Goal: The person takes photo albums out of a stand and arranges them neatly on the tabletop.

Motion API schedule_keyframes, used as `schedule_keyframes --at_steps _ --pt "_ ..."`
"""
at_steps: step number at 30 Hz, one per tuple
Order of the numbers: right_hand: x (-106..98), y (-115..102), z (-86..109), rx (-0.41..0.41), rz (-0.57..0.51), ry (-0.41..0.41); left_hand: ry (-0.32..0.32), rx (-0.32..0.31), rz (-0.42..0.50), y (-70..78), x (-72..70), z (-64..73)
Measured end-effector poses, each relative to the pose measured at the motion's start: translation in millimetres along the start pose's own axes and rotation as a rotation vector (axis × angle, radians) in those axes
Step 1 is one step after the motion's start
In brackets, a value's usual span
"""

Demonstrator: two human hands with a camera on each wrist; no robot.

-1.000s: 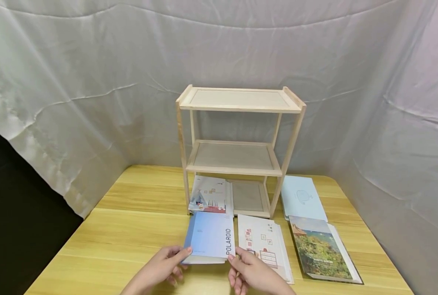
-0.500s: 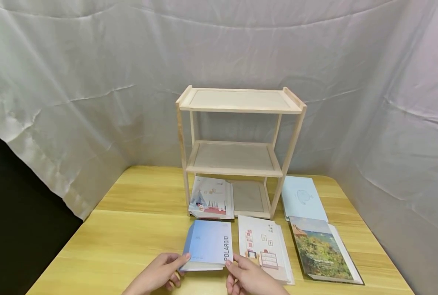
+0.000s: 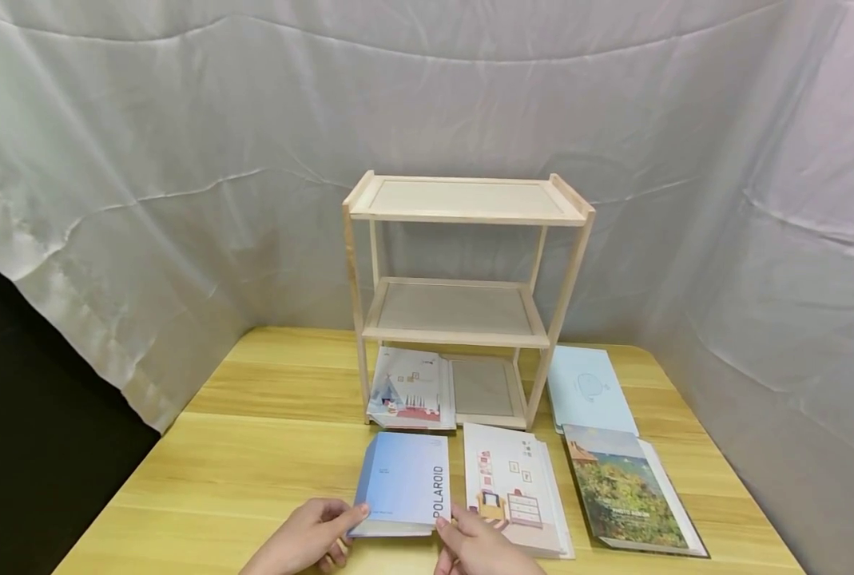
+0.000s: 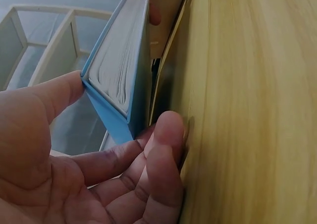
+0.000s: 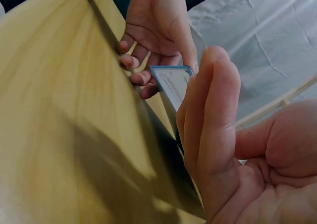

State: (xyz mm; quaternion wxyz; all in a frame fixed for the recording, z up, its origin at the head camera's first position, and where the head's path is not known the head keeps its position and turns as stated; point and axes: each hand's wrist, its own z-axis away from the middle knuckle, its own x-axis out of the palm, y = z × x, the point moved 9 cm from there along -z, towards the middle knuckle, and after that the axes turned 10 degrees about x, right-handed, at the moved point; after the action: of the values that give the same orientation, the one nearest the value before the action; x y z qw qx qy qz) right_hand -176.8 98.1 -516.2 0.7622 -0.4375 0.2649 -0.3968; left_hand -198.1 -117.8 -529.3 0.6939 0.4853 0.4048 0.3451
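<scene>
A blue album marked POLAROID lies face up at the table's front, just before the shelf. My left hand pinches its near left corner, thumb on the cover edge and fingers underneath. In the left wrist view the thumb presses the top of the album's blue spine, and its page edges show. My right hand holds the near right corner, thumb on top. From the right wrist, the fingers of that hand hide much of the album.
A pale wooden three-tier shelf stands behind; a white illustrated album lies on its bottom tier. Right of the blue album lie another white illustrated album, a photo album with a garden painting and a light blue album. Grey curtains surround the table.
The blue album, held in both hands, has moved back toward the person, away from the shelf's bottom tier, and slightly left. The white album on that tier is now fully uncovered.
</scene>
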Motion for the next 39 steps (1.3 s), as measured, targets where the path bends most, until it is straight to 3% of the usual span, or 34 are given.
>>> schedule_keyframes --at_steps 8,18,27,39 --pt "5.9 7.1 -1.4 0.036 -0.048 -0.019 0.061 0.036 -0.12 3.0 -6.1 -2.9" --pt "10.4 9.2 -1.4 0.011 -0.109 -0.051 0.153 0.017 -0.199 2.2 -14.2 1.4" --pt "8.8 12.3 -6.6 -0.019 -0.014 -0.035 0.166 0.044 -0.199 2.9 -14.4 2.0" --pt "7.8 11.3 -9.7 -0.037 0.002 -0.066 0.17 0.041 -0.208 5.0 -14.9 5.5"
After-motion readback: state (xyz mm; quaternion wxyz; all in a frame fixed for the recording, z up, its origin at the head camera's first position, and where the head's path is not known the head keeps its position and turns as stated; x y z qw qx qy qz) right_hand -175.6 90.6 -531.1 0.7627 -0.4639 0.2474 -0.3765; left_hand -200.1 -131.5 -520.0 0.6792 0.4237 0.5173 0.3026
